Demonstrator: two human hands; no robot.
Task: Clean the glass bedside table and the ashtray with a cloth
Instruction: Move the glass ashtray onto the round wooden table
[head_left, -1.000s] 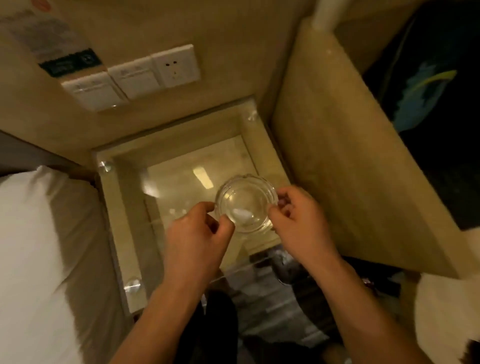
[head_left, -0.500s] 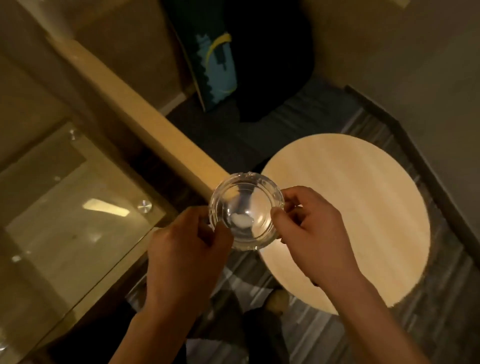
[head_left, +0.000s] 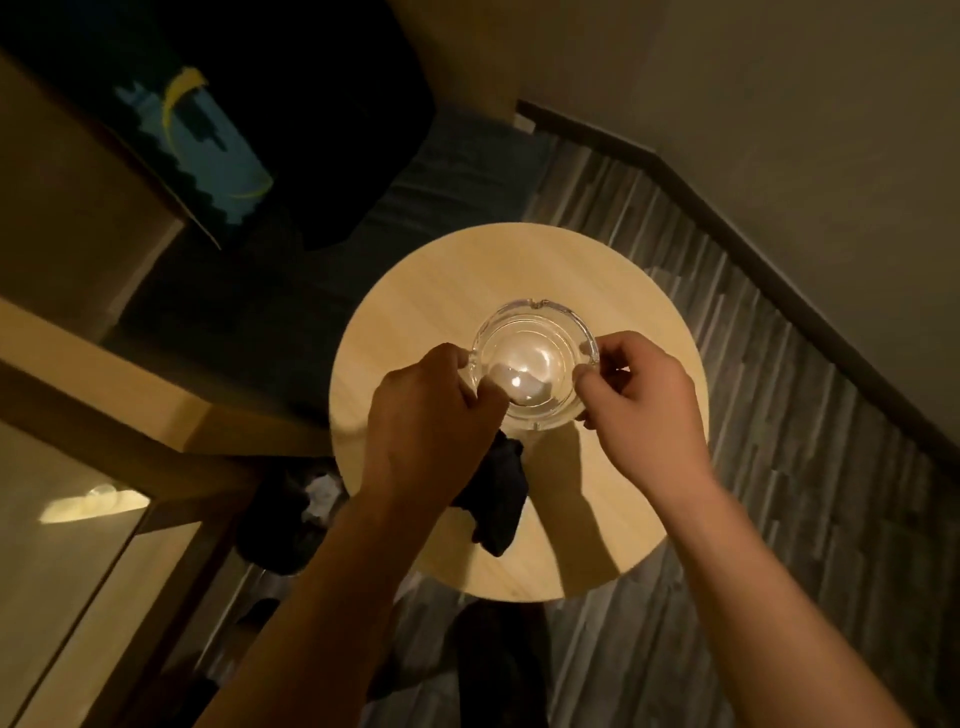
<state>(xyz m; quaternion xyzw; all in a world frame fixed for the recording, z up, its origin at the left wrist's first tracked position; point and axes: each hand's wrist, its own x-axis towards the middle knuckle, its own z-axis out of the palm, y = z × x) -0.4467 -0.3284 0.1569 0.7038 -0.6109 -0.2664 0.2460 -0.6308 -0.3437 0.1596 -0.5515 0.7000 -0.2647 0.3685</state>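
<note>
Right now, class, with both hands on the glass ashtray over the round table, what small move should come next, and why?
Probably set the ashtray down on the round table. The left hand and right hand both pinch its rim, so neither is free to wipe; the dark cloth shows beneath the left hand.

Clear glass ashtray (head_left: 535, 364), round, notched rim, pinched at opposite edges by left hand (head_left: 426, 415) and right hand (head_left: 639, 405), over a round pale wooden table (head_left: 426, 301). Dark cloth (head_left: 498, 499) shows under the left wrist, above the tabletop; whether gripped or lying there is unclear. Glass bedside table (head_left: 62, 561) at lower left. Dark bag (head_left: 208, 156) with blue-and-yellow print, upper left. Striped grey floor (head_left: 779, 415).
</note>
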